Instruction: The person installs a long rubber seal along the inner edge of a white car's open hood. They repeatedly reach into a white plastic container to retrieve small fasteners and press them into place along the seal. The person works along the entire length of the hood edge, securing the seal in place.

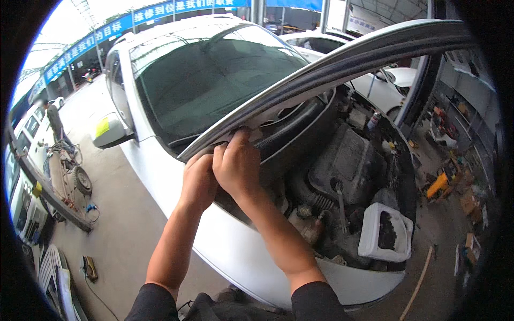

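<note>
One bare left hand (198, 179) and one bare right hand (237, 163), touching side by side at the near rear corner of a raised white metal hood (331, 75), with fingers curled narrow, too hidden to tell whether closed on anything. Beneath the hood, to the right, a dusty dark engine cover (345, 160) and a white squarish container (367, 241); farther out, a broad dark windshield (209, 85) and a white side mirror (112, 134)

A blue banner (127, 24) with pale lettering spans the upper left. Beneath it, a person (55, 122) in dark clothing stands near a white vehicle (32, 127); a black-tyred wheel (82, 180) sits nearer. Rightward, a brown stick (418, 281) and yellow object (438, 184) lie on the floor (440, 235).
</note>
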Demonstrator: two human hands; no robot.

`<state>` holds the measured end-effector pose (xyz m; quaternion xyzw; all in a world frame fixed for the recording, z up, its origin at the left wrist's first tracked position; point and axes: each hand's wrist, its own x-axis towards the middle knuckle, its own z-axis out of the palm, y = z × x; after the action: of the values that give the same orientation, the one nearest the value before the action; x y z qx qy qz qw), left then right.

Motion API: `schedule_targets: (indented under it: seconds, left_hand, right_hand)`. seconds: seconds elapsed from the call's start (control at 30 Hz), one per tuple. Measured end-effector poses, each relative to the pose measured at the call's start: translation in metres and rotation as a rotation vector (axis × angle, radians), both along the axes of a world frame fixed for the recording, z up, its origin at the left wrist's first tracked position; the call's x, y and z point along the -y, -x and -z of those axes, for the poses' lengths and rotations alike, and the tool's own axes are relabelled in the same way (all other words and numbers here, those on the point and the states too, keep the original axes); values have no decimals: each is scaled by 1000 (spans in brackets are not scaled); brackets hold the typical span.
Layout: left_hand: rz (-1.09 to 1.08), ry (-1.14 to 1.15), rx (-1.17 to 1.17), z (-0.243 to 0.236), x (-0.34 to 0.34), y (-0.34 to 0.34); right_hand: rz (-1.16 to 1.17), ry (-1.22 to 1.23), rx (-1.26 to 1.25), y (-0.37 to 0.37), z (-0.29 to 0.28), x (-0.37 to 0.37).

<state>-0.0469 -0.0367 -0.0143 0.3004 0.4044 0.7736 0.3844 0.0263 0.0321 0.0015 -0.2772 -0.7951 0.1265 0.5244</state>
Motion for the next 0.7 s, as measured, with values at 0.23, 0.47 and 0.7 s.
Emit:
schedule_targets:
  seconds: [0.23,0.47,0.7]
  left_hand:
    - [-264,-32,-839,34,-38,25]
    - [-411,-75,-1005,39,-53,28]
    - [-233,-129,-425,19,-48,7]
  right_hand:
    - [67,-47,-86,17,2,7]
    - [144,-58,-22,19,-1,4]
    - [201,-183,-23,21,2,-1]
